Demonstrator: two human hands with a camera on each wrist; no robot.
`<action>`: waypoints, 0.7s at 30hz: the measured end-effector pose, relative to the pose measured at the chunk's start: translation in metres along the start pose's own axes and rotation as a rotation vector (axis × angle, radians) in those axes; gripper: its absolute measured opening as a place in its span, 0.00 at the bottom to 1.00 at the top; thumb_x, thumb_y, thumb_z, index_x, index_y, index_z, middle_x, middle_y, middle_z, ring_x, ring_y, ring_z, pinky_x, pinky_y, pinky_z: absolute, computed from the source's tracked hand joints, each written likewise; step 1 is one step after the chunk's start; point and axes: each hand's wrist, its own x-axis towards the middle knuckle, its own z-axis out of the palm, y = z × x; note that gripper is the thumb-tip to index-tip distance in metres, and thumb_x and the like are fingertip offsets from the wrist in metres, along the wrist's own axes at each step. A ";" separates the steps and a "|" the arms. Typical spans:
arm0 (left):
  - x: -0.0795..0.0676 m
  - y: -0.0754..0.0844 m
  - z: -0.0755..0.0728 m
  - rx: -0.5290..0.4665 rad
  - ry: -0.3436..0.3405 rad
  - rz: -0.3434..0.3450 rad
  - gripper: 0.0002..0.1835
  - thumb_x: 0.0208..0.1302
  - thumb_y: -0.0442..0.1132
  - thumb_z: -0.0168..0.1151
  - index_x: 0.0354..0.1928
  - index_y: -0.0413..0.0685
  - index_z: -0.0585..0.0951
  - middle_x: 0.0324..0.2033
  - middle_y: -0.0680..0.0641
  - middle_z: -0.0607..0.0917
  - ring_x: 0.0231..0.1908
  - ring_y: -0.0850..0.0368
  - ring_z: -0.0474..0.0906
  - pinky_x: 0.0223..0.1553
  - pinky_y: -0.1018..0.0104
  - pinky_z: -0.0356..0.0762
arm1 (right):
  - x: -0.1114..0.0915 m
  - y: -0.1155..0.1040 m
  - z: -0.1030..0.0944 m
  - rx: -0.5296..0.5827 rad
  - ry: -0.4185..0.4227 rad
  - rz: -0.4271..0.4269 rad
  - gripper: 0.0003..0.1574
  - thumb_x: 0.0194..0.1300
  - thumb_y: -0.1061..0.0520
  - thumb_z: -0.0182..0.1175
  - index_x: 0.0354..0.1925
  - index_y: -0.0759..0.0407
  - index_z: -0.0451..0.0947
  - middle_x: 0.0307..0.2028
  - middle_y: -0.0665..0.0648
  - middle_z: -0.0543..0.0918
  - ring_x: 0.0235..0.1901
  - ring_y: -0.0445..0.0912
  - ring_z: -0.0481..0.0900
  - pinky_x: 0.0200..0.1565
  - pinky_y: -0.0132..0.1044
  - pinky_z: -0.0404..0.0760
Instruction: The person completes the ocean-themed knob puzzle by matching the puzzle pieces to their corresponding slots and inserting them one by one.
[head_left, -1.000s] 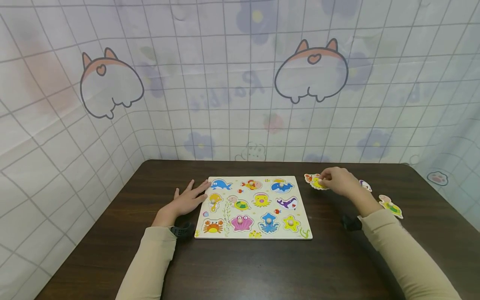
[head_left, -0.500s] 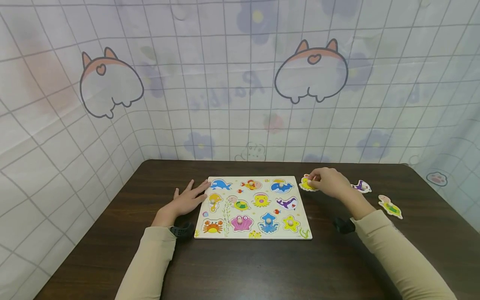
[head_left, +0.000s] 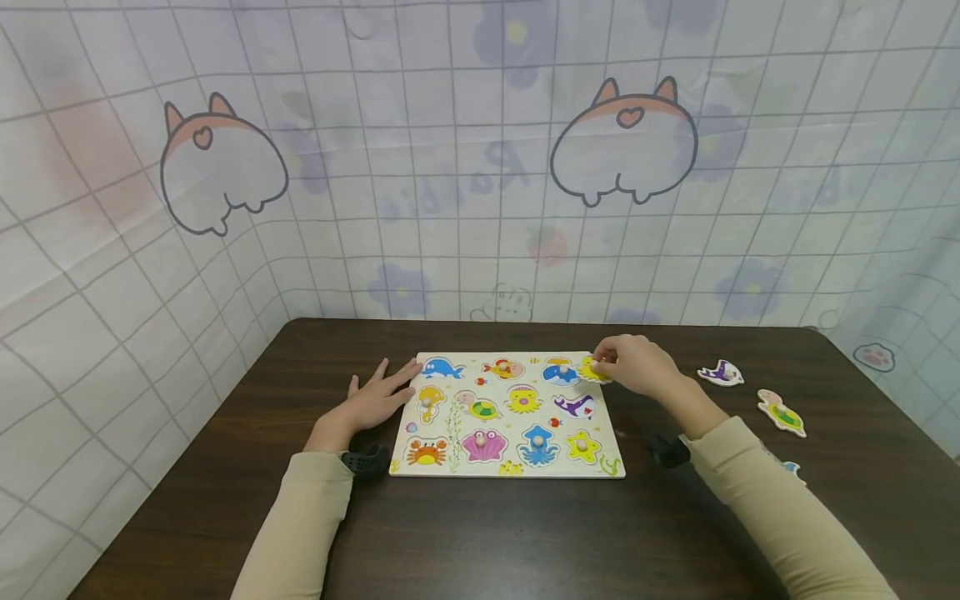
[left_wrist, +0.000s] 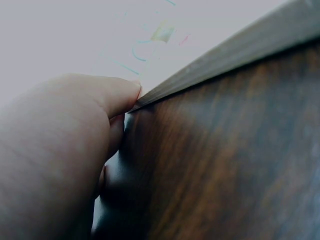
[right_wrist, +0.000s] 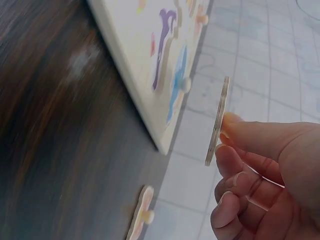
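My right hand (head_left: 637, 367) pinches a yellow puzzle piece (head_left: 589, 370) above the back right corner of the puzzle board (head_left: 465, 468). In the right wrist view that piece (right_wrist: 218, 122) appears edge-on, apart from the board; thumb and fingers cover its knob. My left hand (head_left: 372, 406) lies with spread fingers at the board's left edge, its fingertips touching it. The left wrist view shows the left thumb (left_wrist: 117, 95) against the board's edge. Knobbed pieces sit in the board, among them a blue squid (head_left: 537, 447), a yellow starfish (head_left: 582, 447) and a pink shell (head_left: 483, 446).
On the dark wooden table (head_left: 480, 542), right of the board, lie a purple-and-white piece (head_left: 722, 373), a turtle piece (head_left: 782, 413) and a blue piece (head_left: 793, 470) partly behind the right sleeve. Another knobbed piece (right_wrist: 140, 214) shows in the right wrist view. A patterned curtain (head_left: 480, 250) hangs behind.
My right hand has carried the yellow piece leftward from the table to over the board's corner. The purple-and-white and blue pieces have come into sight. My left hand has stayed still.
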 end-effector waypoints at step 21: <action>-0.001 0.001 0.000 0.011 0.003 0.001 0.33 0.83 0.52 0.44 0.83 0.53 0.54 0.81 0.44 0.49 0.78 0.35 0.29 0.66 0.24 0.18 | 0.009 -0.034 0.021 0.019 -0.029 -0.061 0.08 0.70 0.55 0.68 0.41 0.58 0.86 0.29 0.52 0.80 0.28 0.46 0.74 0.29 0.37 0.72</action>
